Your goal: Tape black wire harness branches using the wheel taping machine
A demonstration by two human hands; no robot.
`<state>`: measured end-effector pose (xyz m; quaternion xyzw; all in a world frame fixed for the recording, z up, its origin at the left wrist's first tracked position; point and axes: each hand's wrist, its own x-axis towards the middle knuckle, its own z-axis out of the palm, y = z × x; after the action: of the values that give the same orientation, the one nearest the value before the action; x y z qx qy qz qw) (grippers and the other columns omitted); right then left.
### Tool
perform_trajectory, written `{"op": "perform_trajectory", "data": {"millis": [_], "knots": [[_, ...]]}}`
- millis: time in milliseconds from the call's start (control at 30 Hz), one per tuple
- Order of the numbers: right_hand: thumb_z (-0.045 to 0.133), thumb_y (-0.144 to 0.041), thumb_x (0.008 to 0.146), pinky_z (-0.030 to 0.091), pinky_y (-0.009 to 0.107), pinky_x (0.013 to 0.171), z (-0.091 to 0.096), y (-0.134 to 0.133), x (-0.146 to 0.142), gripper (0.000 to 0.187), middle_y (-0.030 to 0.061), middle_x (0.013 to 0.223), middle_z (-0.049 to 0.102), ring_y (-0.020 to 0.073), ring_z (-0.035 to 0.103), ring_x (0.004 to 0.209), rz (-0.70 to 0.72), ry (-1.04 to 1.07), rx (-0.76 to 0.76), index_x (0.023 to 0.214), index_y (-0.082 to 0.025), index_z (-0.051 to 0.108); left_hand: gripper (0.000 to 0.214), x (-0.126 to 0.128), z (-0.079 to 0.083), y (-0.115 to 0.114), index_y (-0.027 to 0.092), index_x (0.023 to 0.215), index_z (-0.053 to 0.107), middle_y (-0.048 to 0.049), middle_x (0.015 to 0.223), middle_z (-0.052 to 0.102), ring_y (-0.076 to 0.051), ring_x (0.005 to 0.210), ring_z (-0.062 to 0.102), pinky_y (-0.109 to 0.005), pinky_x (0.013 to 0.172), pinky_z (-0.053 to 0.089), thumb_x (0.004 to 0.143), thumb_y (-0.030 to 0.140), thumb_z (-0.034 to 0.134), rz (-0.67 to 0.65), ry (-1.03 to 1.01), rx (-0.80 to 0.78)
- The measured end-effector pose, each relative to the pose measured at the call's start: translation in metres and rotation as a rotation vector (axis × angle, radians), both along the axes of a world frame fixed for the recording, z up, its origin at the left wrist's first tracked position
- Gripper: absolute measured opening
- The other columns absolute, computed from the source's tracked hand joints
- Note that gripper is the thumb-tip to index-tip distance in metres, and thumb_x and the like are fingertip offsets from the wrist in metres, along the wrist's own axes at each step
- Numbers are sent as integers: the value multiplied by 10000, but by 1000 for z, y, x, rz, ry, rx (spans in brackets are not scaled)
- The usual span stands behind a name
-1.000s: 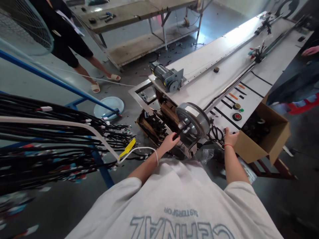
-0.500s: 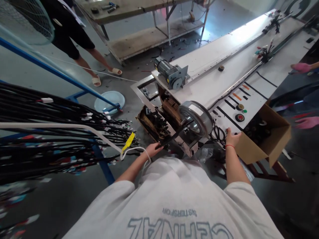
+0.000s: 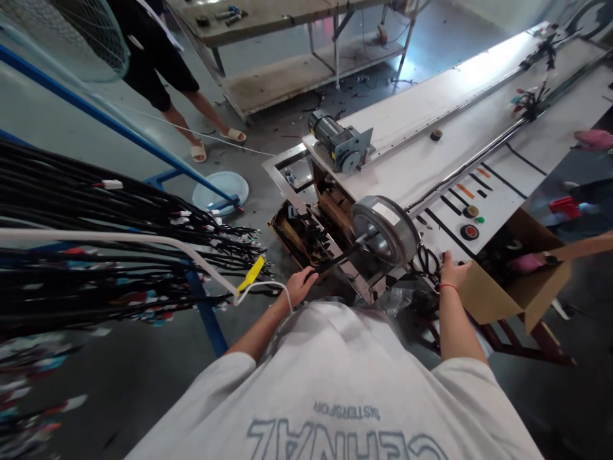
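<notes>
So, what's the left grip [image 3: 299, 286] got?

It's closed around the near end of a black cable [image 3: 338, 258], which runs up into the open middle of a ring-shaped metal drum [image 3: 406, 235].

How would you expect it to handle?

Light, I'd say, and bendy but springy, with a jacket that's probably a bit slick. Not fragile, though a sharp kink or a hard scrape on the drum's rim could hurt it. I'd take hold just behind the end, fingers wrapped fully round, and pull in line with the drum's middle.

And the right grip [image 3: 454, 273]?

At the near edge of the white surface [image 3: 402, 165], beside some black loops [image 3: 427, 263]. I can't tell whether it holds anything.

Further out?

A cardboard box [image 3: 491, 292] to the right, with a co-worker's gloved hand [image 3: 525, 262] inside; black cables [image 3: 134, 198] hang well to the left.
</notes>
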<state>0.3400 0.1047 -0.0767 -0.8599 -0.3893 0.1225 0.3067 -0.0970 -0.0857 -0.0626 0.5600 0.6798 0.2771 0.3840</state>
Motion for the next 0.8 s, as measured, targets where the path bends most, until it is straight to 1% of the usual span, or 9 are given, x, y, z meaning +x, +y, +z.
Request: {"op": "perform_trajectory", "data": {"millis": [100, 200, 300, 367, 467, 567, 667, 800], "knots": [[607, -598, 756, 347, 482, 1054, -3, 0, 1, 880, 289, 1359, 468, 387, 466, 1258, 9, -7, 13, 1378, -34, 344, 368, 9, 5, 10, 181, 933, 614, -41, 789, 683, -192, 744, 627, -278, 729, 465, 923, 470, 387, 4, -21, 8], [607, -597, 756, 347, 489, 1051, -5, 0, 2, 896, 296, 1361, 463, 392, 463, 1259, 9, -6, 16, 1386, -23, 329, 360, 21, 9, 20, 180, 944, 626, -48, 813, 697, -193, 764, 639, -277, 738, 475, 934, 458, 397, -9, -29, 9], [618, -593, 751, 347, 489, 1052, -4, 0, 2, 884, 298, 1349, 473, 397, 471, 1250, 0, -3, 15, 1371, -21, 354, 355, 34, 12, 31, 173, 998, 629, -58, 849, 706, -199, 795, 655, -280, 753, 479, 952, 435, 394, -2, 1, 37], [622, -590, 751, 345, 491, 1053, -3, 0, 1, 879, 295, 1343, 480, 397, 470, 1250, -4, 4, 7, 1370, -26, 357, 348, 43, 14, 36, 177, 1032, 628, -60, 867, 708, -202, 807, 661, -281, 754, 478, 960, 429, 399, 25, 43, 52], [621, -595, 750, 350, 489, 1050, -1, 0, -1, 889, 289, 1342, 486, 395, 472, 1248, -10, 15, 0, 1378, -29, 346, 332, 56, 17, 43, 190, 1056, 628, -60, 884, 711, -206, 823, 667, -278, 745, 476, 968, 419, 404, 56, 92, 55], [621, -600, 746, 352, 485, 1050, -1, 0, -1, 904, 290, 1346, 484, 395, 469, 1251, -12, 10, 1, 1381, -23, 335, 317, 67, 20, 50, 190, 1067, 632, -68, 913, 715, -215, 860, 672, -283, 763, 476, 973, 398, 412, 63, 96, 74], [617, -587, 754, 346, 480, 1056, -1, 0, -1, 887, 299, 1352, 471, 393, 459, 1263, -4, 6, 7, 1374, -18, 335, 306, 76, 23, 59, 183, 1078, 633, -80, 945, 717, -222, 892, 674, -288, 785, 476, 973, 384, 427, 74, 92, 84], [625, -569, 747, 347, 475, 1054, -1, 0, -1, 850, 292, 1334, 485, 384, 466, 1253, 4, 22, 51, 1349, -25, 371, 300, 84, 27, 71, 176, 1079, 633, -76, 913, 721, -219, 874, 679, -284, 768, 474, 976, 375, 433, 68, 139, 56]]}}
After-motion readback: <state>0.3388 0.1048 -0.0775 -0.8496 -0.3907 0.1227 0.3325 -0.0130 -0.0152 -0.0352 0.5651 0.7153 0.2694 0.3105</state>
